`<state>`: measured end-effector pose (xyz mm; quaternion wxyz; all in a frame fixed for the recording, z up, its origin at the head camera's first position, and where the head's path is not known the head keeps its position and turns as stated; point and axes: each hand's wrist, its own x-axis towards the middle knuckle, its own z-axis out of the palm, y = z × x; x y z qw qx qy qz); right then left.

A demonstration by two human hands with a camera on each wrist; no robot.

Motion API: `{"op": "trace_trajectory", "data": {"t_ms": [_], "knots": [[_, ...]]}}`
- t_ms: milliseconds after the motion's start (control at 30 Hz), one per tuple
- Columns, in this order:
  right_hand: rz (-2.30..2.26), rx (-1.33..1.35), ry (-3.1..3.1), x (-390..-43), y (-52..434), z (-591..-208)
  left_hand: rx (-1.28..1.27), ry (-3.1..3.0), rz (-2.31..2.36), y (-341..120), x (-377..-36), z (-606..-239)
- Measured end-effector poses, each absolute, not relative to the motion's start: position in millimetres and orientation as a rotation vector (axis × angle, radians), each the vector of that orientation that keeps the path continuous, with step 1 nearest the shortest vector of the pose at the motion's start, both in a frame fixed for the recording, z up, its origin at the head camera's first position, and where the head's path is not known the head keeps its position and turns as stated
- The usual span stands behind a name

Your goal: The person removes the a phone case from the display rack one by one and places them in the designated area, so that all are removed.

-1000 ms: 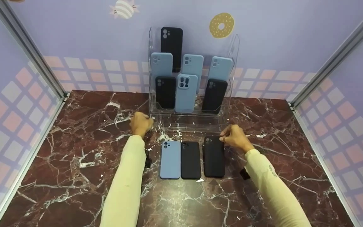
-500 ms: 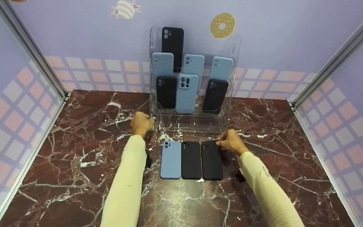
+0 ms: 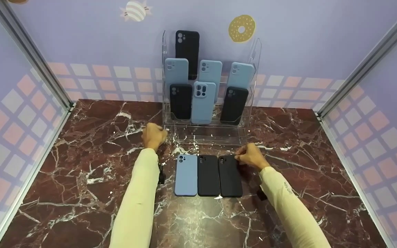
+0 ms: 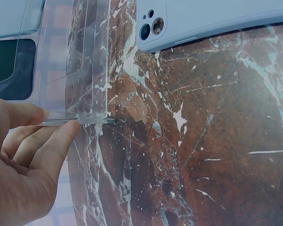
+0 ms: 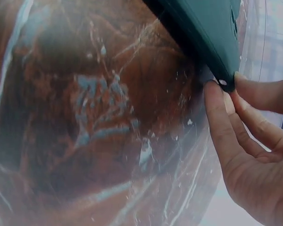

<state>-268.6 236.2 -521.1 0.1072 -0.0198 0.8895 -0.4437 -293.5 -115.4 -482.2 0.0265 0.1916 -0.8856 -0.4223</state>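
Three phone cases lie side by side on the marble table: a light blue case [image 3: 186,175], a black case [image 3: 208,175] and another black case [image 3: 230,175]. My right hand [image 3: 246,157] pinches the top right corner of the rightmost black case [image 5: 205,33], thumb and fingers [image 5: 254,94] at its edge. My left hand [image 3: 154,135] holds the front left corner of the clear acrylic stand [image 3: 205,132]. In the left wrist view its thumb and fingers [image 4: 61,141] close on the stand's base plate [image 4: 85,117], with the blue case [image 4: 212,21] beyond.
The stand holds several black and light blue cases upright in tiers [image 3: 203,101]. Patterned walls with metal corner posts [image 3: 29,55] enclose the table on three sides. Bare marble [image 3: 81,179] lies to the left, right and front.
My right hand has slid the rightmost black case leftward until it lies against the middle black case. The left hand has stayed on the stand's corner.
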Motion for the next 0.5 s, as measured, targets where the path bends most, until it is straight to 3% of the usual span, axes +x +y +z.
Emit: {"op": "trace_trajectory", "data": {"t_ms": [500], "knots": [[-1.244,-0.301,3.118,-284.4,238.3,-459.2,0.569,-2.742,-1.283,-116.9,-296.0,-484.1]]}}
